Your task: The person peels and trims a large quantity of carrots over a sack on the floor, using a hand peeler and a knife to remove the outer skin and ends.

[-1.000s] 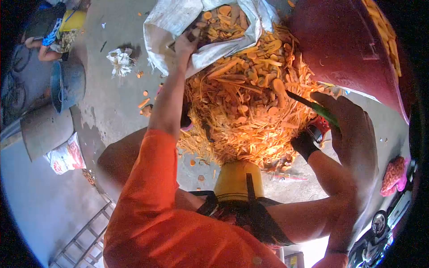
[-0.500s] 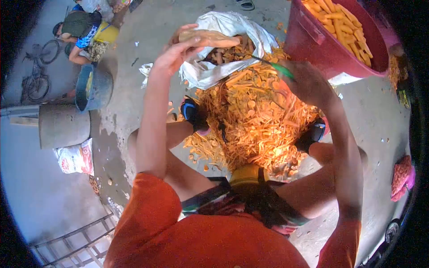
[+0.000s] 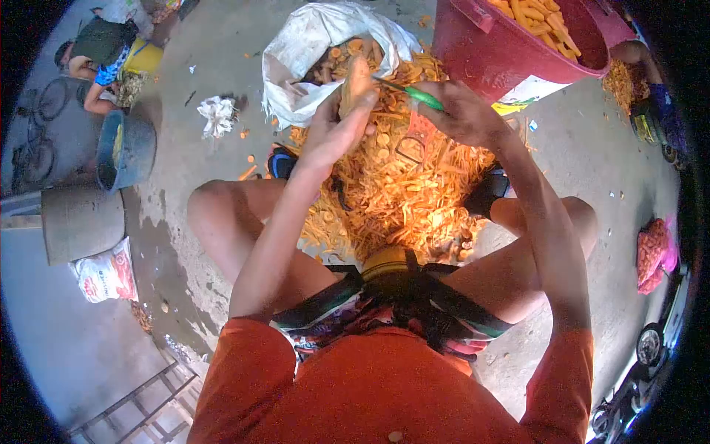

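Note:
My left hand point(image 3: 342, 129) is wrapped round a carrot point(image 3: 358, 80) that points upward near the sack's edge. In my right hand point(image 3: 460, 112) is a green-handled knife point(image 3: 424, 98), its dark blade reaching toward the carrot's upper part. Below both hands a heap of orange peelings and cut pieces point(image 3: 407, 192) lies between my feet. Just beyond the hands stands an open white sack point(image 3: 285, 63) with unpeeled carrots inside.
A red tub point(image 3: 473, 55) of peeled carrots stands at the upper right. A blue-grey tub point(image 3: 137, 152) and a bent-over person point(image 3: 103, 41) are at the left. Another person's arm point(image 3: 647, 59) shows at the far right, above a pink bag point(image 3: 652, 255).
The carrot has turned from lying sideways to pointing upward. My left hand has come lower and closer to the knife. The whole view has shifted.

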